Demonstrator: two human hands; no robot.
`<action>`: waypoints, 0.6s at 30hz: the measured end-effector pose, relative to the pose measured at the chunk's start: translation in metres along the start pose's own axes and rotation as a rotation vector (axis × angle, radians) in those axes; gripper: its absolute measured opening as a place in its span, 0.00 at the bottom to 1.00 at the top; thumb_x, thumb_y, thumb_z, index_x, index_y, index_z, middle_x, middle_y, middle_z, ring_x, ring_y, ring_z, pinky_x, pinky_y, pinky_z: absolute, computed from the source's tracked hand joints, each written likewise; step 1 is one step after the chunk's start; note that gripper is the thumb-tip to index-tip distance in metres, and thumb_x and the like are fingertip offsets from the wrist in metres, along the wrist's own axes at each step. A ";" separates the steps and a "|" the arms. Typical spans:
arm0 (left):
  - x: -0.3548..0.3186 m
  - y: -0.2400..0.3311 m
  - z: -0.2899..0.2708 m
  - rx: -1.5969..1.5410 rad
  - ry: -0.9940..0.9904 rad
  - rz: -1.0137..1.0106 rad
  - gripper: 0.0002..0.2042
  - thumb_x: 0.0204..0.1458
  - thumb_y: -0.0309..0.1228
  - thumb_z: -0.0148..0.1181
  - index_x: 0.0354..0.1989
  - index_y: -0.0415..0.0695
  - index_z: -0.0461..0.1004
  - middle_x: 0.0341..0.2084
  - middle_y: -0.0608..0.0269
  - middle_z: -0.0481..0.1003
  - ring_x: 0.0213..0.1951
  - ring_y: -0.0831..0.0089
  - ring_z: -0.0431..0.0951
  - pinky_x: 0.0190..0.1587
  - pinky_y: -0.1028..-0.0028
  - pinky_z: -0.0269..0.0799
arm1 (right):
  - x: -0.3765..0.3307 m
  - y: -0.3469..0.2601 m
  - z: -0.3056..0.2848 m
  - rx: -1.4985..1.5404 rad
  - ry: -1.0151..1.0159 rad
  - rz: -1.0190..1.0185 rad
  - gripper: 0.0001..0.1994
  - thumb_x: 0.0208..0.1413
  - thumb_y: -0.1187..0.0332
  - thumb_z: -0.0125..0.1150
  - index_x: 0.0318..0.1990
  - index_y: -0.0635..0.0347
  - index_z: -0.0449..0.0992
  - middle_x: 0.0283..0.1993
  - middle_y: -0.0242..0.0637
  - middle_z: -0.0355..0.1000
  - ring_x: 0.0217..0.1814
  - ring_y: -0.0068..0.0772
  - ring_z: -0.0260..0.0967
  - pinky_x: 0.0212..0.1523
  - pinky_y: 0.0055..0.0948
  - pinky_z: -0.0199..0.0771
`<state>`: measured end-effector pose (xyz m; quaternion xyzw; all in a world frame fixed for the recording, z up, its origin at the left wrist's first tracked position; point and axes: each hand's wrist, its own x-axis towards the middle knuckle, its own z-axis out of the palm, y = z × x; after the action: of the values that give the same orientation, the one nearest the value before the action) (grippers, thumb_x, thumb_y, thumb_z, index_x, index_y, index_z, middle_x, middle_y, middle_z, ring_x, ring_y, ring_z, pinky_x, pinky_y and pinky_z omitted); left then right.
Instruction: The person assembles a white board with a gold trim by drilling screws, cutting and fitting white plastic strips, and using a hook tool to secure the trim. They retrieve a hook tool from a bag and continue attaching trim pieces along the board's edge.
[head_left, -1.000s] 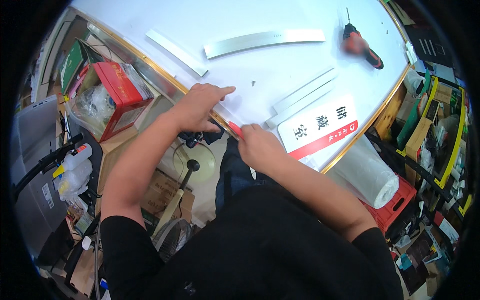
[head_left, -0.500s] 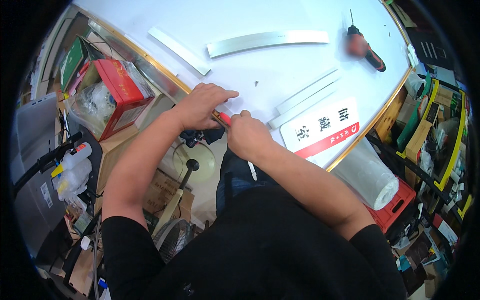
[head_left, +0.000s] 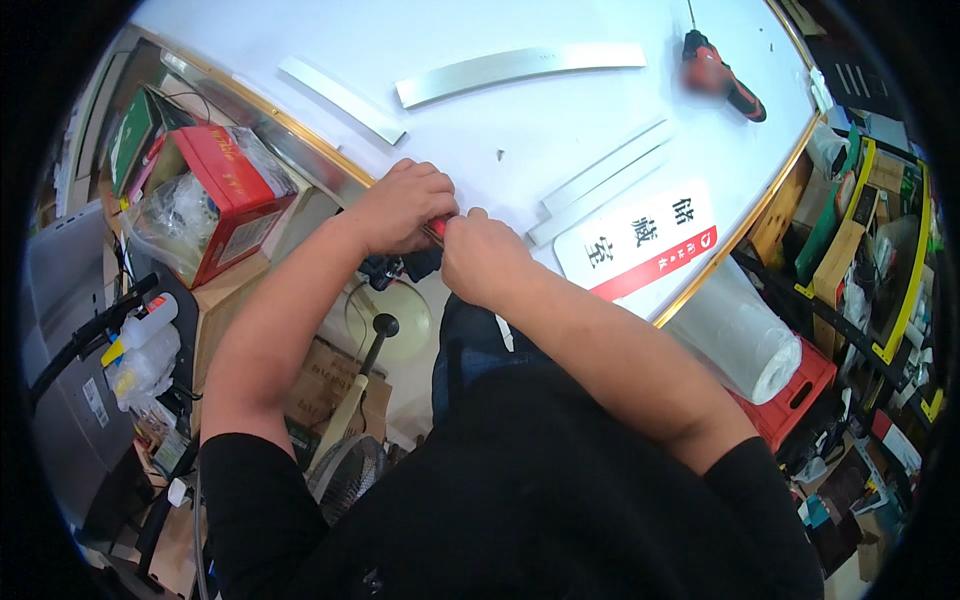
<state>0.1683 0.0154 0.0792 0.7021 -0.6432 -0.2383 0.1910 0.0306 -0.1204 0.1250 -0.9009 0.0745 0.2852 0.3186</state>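
Observation:
My left hand and my right hand meet at the near edge of the white tabletop. Between them shows a small red object with a darker end, mostly covered by the fingers, so its kind cannot be made out. Curled fingers of my left hand close about its far side, while my right hand grips it from the right. Just right of the hands lie a white sign with black characters and a red band, and thin pale strips.
Farther up the table are a curved metal strip, a straight strip and a red-and-black power screwdriver. A red box stands left of the table. Below right are a plastic film roll and a red case.
The left hand's outstretched index finger has curled in, and that hand now closes on the red object. My right hand has shifted slightly left. The whole view has moved a little.

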 end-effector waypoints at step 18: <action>0.000 0.001 0.000 -0.003 -0.100 -0.045 0.22 0.35 0.26 0.72 0.44 0.50 0.77 0.45 0.66 0.75 0.53 0.62 0.72 0.57 0.62 0.63 | -0.095 0.061 0.023 0.019 -0.090 0.146 0.12 0.61 0.70 0.52 0.42 0.71 0.77 0.44 0.60 0.75 0.42 0.61 0.78 0.46 0.50 0.80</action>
<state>0.1677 0.0149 0.0794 0.7033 -0.6358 -0.2781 0.1543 -0.0780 -0.1582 0.1311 -0.8762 0.1284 0.3471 0.3086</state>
